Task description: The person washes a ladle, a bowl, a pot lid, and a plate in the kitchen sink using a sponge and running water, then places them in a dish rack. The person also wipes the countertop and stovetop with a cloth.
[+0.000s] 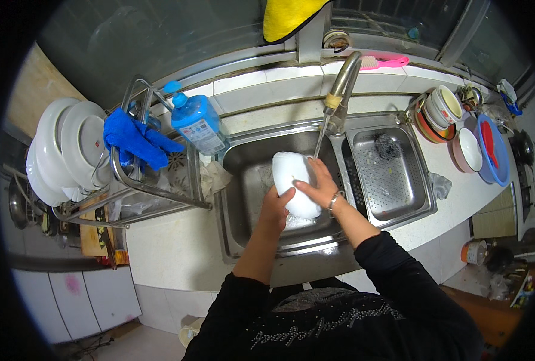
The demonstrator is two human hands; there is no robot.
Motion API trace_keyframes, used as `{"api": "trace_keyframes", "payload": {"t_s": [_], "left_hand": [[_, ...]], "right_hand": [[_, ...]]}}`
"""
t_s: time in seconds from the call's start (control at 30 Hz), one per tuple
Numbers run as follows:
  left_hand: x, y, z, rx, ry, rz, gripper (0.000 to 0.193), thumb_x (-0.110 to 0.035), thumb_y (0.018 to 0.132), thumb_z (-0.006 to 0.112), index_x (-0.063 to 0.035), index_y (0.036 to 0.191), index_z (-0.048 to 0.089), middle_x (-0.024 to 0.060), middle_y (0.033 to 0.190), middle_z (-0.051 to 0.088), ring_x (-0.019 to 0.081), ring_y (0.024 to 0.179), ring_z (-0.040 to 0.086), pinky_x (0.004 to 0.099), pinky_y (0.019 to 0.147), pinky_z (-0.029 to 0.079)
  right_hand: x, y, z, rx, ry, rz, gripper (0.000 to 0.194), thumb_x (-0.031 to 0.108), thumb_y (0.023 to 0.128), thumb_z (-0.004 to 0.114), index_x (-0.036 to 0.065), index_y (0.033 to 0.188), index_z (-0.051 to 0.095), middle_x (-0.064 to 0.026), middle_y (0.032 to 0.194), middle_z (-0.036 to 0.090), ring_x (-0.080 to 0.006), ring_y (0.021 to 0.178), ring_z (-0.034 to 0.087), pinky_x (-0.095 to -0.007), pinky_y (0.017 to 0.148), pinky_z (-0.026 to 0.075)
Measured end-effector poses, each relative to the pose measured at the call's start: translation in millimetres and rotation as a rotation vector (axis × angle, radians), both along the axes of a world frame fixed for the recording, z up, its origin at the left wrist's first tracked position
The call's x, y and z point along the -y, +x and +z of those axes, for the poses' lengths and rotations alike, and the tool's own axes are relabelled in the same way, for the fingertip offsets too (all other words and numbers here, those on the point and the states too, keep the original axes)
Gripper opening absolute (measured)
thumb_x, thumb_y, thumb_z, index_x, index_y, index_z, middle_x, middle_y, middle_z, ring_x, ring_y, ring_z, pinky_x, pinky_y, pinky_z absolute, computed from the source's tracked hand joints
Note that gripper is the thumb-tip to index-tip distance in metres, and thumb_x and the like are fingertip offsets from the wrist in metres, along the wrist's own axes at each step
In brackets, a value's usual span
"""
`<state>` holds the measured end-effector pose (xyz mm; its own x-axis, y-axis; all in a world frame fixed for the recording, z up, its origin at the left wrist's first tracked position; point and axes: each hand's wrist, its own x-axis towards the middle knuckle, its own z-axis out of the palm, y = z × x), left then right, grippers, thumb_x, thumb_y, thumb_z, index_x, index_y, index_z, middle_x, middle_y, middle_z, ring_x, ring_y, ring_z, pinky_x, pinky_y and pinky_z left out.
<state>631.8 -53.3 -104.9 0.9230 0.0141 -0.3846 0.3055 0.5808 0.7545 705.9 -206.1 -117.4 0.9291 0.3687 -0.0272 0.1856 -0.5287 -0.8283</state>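
Note:
A white dish (290, 169), seen tilted on its side, is held between my two hands over the large basin of a steel sink (245, 216). My left hand (276, 207) grips its near left edge, thumb on the outer surface. My right hand (320, 185) takes the right side, with the thumb pressed on the white surface near a small speck. From the metal faucet (339, 85) a thin stream of water runs down by my right fingertips. Water splashes under the dish. The fingers behind the dish are partly hidden.
A dish rack (168, 194) with white plates (84, 137) and a blue cloth (136, 137) stands left, beside a blue detergent bottle (199, 122). Steel wool (387, 146) lies in the smaller basin (391, 189). Stacked bowls (443, 106) and a blue basin (502, 153) stand right.

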Motion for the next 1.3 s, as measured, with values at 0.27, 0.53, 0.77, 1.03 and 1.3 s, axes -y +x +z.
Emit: {"api": "trace_keyframes", "payload": {"t_s": [0.27, 0.53, 0.77, 1.03, 1.3], "left_hand": [[17, 7, -1, 0.004, 0.103, 0.015, 0.036, -0.006, 0.081, 0.063, 0.0046, 0.115, 0.053, 0.0085, 0.100, 0.062, 0.0163, 0.088, 0.060, 0.0305, 0.078, 0.048], [18, 12, -2, 0.047, 0.135, -0.029, 0.035, -0.006, 0.081, 0.063, 0.0041, 0.113, 0.053, 0.0082, 0.100, 0.062, 0.0164, 0.087, 0.060, 0.0312, 0.078, 0.048], [20, 12, 0, 0.043, 0.149, -0.002, 0.035, -0.007, 0.080, 0.066, -0.0004, 0.112, 0.054, 0.0044, 0.096, 0.062, 0.0114, 0.080, 0.060, 0.0244, 0.067, 0.048], [18, 11, 0, 0.064, 0.130, -0.003, 0.036, -0.006, 0.080, 0.066, -0.0001, 0.113, 0.054, 0.0052, 0.098, 0.062, 0.0128, 0.083, 0.060, 0.0256, 0.070, 0.049], [14, 13, -5, 0.057, 0.141, -0.029, 0.034, -0.005, 0.081, 0.063, 0.0029, 0.113, 0.054, 0.0073, 0.099, 0.062, 0.0148, 0.084, 0.060, 0.0286, 0.073, 0.048]], "right_hand": [[15, 22, -37, -0.079, 0.245, -0.059, 0.057, 0.029, 0.078, 0.071, 0.002, 0.124, 0.053, -0.0209, 0.123, 0.053, -0.0321, 0.114, 0.052, -0.0337, 0.097, 0.040], [3, 16, -20, -0.058, 0.191, -0.136, 0.058, 0.034, 0.073, 0.073, 0.000, 0.118, 0.057, -0.0200, 0.115, 0.057, -0.0317, 0.108, 0.056, -0.0346, 0.093, 0.043], [6, 23, -21, -0.111, 0.212, -0.118, 0.049, 0.021, 0.072, 0.069, 0.003, 0.116, 0.059, -0.0161, 0.114, 0.058, -0.0275, 0.105, 0.057, -0.0335, 0.093, 0.043], [5, 22, -24, -0.083, 0.164, -0.117, 0.049, 0.025, 0.073, 0.068, 0.002, 0.115, 0.059, -0.0180, 0.112, 0.060, -0.0310, 0.104, 0.058, -0.0340, 0.092, 0.044], [-1, 15, -8, -0.099, 0.170, -0.114, 0.049, 0.027, 0.073, 0.068, 0.001, 0.114, 0.058, -0.0183, 0.113, 0.058, -0.0316, 0.102, 0.058, -0.0342, 0.091, 0.044]]}}
